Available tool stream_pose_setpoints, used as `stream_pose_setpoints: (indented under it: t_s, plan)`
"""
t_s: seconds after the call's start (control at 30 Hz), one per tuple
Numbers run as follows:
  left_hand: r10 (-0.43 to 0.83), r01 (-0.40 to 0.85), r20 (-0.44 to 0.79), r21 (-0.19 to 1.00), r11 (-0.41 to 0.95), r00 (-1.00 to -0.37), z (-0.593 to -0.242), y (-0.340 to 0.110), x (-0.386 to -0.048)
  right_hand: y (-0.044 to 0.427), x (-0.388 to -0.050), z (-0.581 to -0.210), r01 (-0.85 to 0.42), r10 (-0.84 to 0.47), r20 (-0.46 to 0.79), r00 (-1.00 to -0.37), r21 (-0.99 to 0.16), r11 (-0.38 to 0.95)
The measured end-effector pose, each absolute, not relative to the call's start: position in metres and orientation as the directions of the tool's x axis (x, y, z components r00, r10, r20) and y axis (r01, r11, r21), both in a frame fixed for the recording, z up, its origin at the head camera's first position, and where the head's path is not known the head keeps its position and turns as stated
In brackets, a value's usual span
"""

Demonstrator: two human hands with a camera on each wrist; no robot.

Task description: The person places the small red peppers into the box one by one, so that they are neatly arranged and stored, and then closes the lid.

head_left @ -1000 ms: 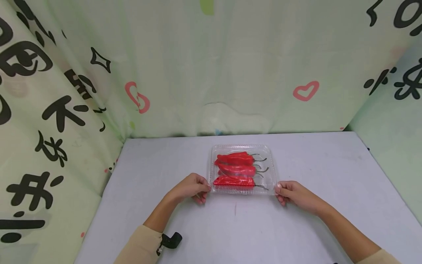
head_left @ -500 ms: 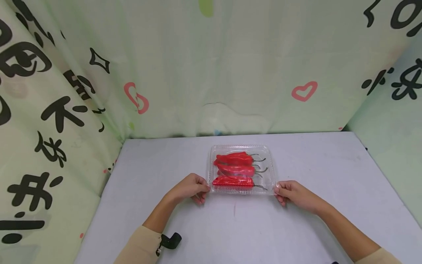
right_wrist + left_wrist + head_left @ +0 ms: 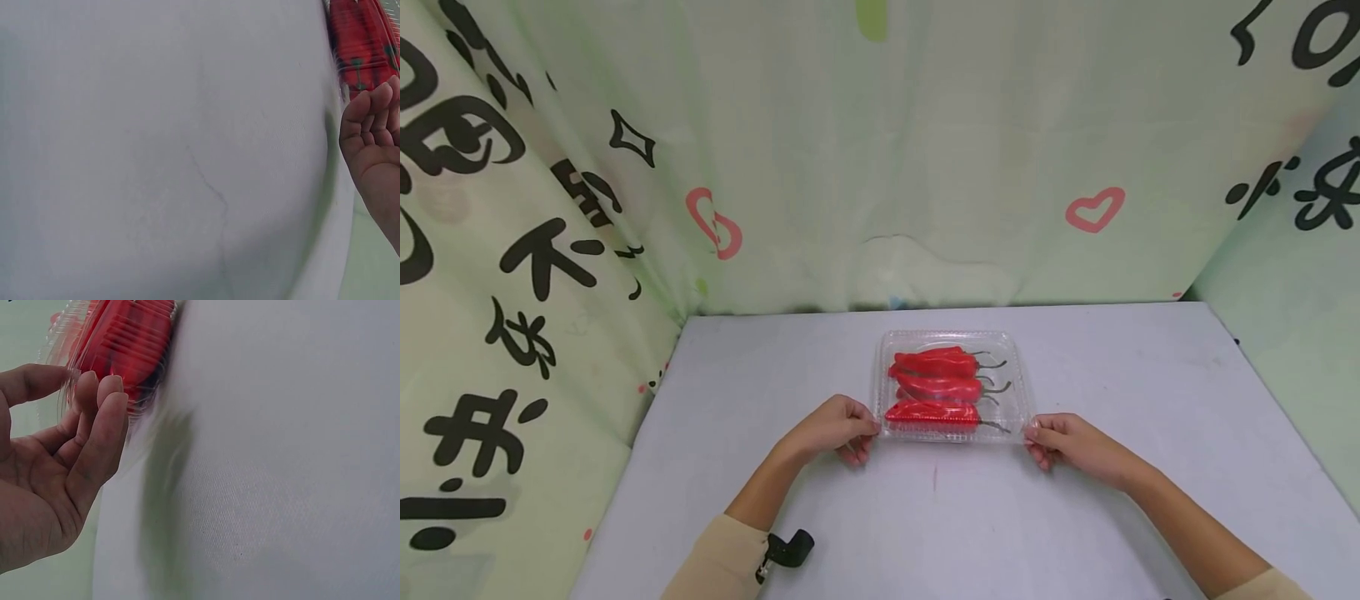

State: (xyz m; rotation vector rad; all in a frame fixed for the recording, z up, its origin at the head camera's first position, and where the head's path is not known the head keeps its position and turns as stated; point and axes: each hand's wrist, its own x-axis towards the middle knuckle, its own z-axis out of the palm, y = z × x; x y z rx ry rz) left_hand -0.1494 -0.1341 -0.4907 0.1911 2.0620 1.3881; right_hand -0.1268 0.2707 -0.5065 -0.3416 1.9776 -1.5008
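Note:
A clear plastic clamshell box (image 3: 1021, 375) lies on the white table with several red peppers (image 3: 936, 388) inside, their stems pointing right. At its near left corner, my left hand (image 3: 838, 429) pinches the rim between thumb and fingers. My right hand (image 3: 1069, 443) pinches the near right corner in the same manner. In the left wrist view, the thumb and fingertips of the left hand (image 3: 56, 462) meet at the ridged plastic edge. The right wrist view has the right hand (image 3: 378, 147) with curled fingers under the box end; its thumb is out of sight there.
The white-covered table (image 3: 947, 533) stretches around the box on all sides. Behind it hangs a pale green curtain (image 3: 970, 150) with printed hearts and black characters, which also closes off the left and right. A black wrist strap (image 3: 790, 547) sits on the left sleeve.

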Motion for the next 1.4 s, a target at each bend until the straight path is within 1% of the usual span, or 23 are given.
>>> stream_pose_setpoints:
  t_s: [0.17,0.3,0.37,0.5,0.6,0.73,0.9,1.03,1.23,1.4]
  plan:
    - [0.456,-0.201,-0.405,0.879,0.432,-0.792,-0.489,-0.136,-0.151,0.276,-0.128,-0.500,0.118,-0.551,-0.300,-0.779,-0.932,0.342]
    - [0.441,-0.190,-0.398,0.875,0.445,-0.805,-0.488,-0.139,-0.153,0.284,-0.130,-0.493,0.070,-0.519,-0.292,-0.803,-0.912,0.404]
    - [0.417,-0.173,-0.385,0.870,0.462,-0.823,-0.488,-0.142,-0.154,0.289,-0.131,-0.490,0.045,-0.492,-0.281,-0.824,-0.898,0.437]
    - [0.329,-0.073,-0.295,0.834,0.547,-0.897,-0.485,-0.150,-0.155,0.296,-0.135,-0.482,-0.036,-0.415,-0.211,-0.885,-0.858,0.513]
    - [0.258,0.006,-0.192,0.791,0.611,-0.947,-0.478,-0.156,-0.156,0.299,-0.140,-0.470,-0.100,-0.332,-0.142,-0.932,-0.782,0.615]
    - [0.220,0.086,-0.079,0.752,0.654,-0.972,-0.466,-0.163,-0.156,0.300,-0.147,-0.454,-0.159,-0.253,-0.048,-0.966,-0.660,0.734]
    - [0.236,0.172,-0.006,0.664,0.728,-0.972,-0.448,-0.169,-0.158,0.296,-0.157,-0.438,-0.234,-0.237,0.068,-0.969,-0.553,0.799]
    - [0.246,0.227,0.040,0.556,0.800,-0.968,-0.440,-0.168,-0.161,0.293,-0.164,-0.429,-0.295,-0.250,0.157,-0.955,-0.475,0.829]
    - [0.282,0.316,0.144,0.394,0.863,-0.949,-0.433,-0.167,-0.165,0.289,-0.169,-0.423,-0.299,-0.235,0.214,-0.948,-0.352,0.887]
    - [0.278,0.314,0.154,0.334,0.889,-0.948,-0.433,-0.164,-0.169,0.286,-0.172,-0.424,-0.314,-0.236,0.299,-0.925,-0.249,0.916]
